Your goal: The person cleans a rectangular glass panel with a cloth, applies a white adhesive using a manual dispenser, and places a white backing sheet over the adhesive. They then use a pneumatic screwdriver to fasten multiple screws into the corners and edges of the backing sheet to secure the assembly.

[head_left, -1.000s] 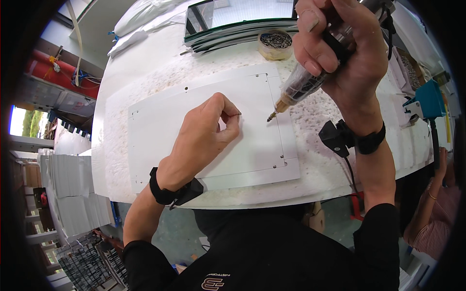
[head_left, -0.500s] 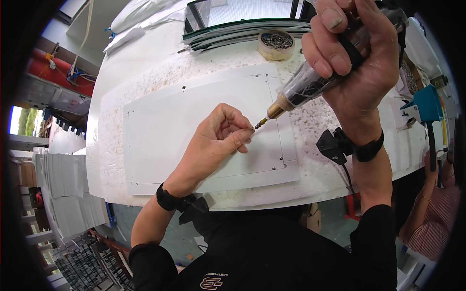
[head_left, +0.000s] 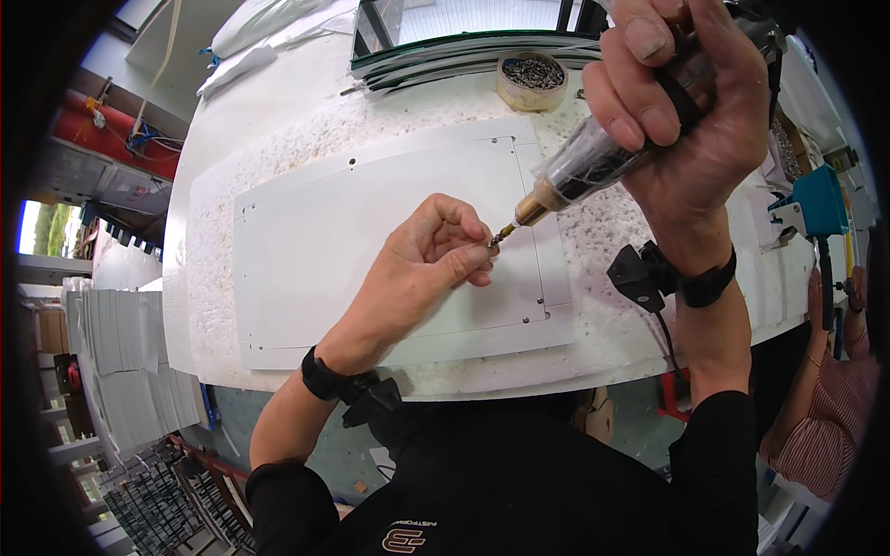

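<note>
At the far left of the frame stands a stack of white boards (head_left: 130,343), with a red cylinder (head_left: 116,139) above it in the upper left. Further right, a white panel (head_left: 315,250) with small holes near its edges lies flat on the pale worktable (head_left: 269,116), filling the middle of the frame. Over the panel, the left hand (head_left: 413,269) comes up from lower left, a black band with a box (head_left: 374,398) at its wrist; thumb and forefinger pinch a small dark fastener (head_left: 492,246), right of the frame's centre and too small to make out in detail. The tip of a driver bit (head_left: 505,232) meets it or nearly so; which, I cannot tell. Above, a round tub (head_left: 531,100) of small metal pieces stands near framed panes (head_left: 464,20) at the top. The bit belongs to a power screwdriver (head_left: 589,167) slanting to the upper right, where the right hand (head_left: 686,120) is wrapped round its body. At the far right are a teal tool (head_left: 820,199) and, lower, a co-worker's striped top (head_left: 820,408)
</note>
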The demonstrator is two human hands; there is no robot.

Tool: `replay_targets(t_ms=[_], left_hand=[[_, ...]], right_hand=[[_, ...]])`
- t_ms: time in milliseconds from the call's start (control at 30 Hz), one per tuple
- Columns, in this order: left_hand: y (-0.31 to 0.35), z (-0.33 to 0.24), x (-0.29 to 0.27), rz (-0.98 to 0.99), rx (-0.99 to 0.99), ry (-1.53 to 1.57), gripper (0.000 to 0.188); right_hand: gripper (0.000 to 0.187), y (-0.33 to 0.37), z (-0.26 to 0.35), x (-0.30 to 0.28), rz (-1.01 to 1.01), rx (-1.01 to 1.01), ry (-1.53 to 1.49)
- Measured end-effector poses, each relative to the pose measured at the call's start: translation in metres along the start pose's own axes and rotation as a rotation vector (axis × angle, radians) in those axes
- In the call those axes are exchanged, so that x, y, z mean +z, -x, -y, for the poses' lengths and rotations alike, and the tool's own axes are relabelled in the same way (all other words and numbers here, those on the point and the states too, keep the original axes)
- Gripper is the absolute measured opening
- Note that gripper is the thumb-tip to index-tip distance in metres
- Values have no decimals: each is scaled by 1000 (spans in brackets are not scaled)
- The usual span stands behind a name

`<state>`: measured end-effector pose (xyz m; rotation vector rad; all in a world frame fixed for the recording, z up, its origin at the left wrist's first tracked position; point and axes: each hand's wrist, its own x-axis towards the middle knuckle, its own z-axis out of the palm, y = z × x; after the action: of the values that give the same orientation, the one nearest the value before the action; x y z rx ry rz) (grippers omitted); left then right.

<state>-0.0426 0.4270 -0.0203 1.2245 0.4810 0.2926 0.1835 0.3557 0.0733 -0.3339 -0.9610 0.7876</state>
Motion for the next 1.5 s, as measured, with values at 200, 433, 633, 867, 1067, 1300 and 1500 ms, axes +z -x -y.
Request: replay_targets(t_ms=[200, 433, 633, 867, 1067, 1300, 1500], left_hand=[[-17, -17, 8, -100, 157, -419, 14], [-71, -21, -1, -123, 431, -729, 19], [-82, -26, 3, -93, 118, -650, 18], [-86, -19, -3, -94, 181, -641, 20], [-86, -20, -5, -76, 161, -608, 22], [-86, -19, -9, -98, 211, -640, 23], [-85, -20, -16, -84, 264, -666, 23]], right_hand=[[32, -8, -2, -5, 4, 17, 144], [31, -36, -6, 24, -65, 135, 539], [28, -38, -17, 12, -83, 175, 608], [27, -38, -23, 0, 22, 121, 586], [29, -39, -22, 1, -12, 206, 552], [21, -39, -42, -20, 101, 201, 459], [22, -41, -58, -19, 330, -194, 694]])
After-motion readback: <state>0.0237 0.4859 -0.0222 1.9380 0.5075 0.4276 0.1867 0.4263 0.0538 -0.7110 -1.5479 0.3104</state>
